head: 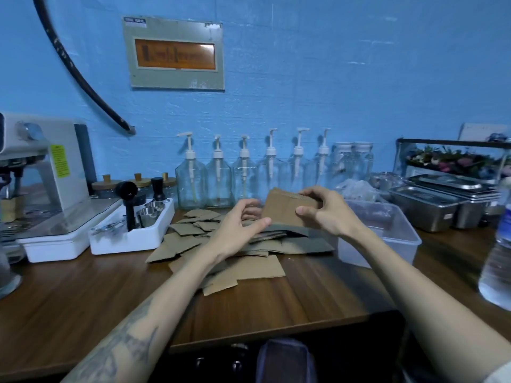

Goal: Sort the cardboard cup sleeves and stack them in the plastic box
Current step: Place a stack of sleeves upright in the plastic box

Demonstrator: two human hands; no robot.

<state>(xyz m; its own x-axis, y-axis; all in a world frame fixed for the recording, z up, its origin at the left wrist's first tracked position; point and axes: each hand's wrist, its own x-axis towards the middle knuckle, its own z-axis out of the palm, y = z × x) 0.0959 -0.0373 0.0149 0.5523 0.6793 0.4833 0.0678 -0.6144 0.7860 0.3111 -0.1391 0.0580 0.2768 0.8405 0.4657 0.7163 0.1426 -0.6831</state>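
So both hands are up over a messy pile of cardboard sleeves spread flat on the wooden counter. The right hand has a small stack of sleeves pinched between thumb and curled fingers, holding it upright just above the pile, thumb on the near face and fingers wrapped over the top edge. The left hand sits right beside it, fingers loosely bent with the tips touching the lower left edge of that stack; honestly can't tell if it's actually gripping or just steadying it.

The clear plastic box is just to the right of the pile, right behind the right wrist, sitting on the counter with its lid off. Looks like nothing's in it, but the see-through walls make that hard to call.

Other stuff around: a row of glass pump bottles lined up against the blue wall, a white tray of metal cups and coffee tools left of the pile, and an espresso machine further left. Steel pans are stacked on the right, and a water bottle stands at the far right edge
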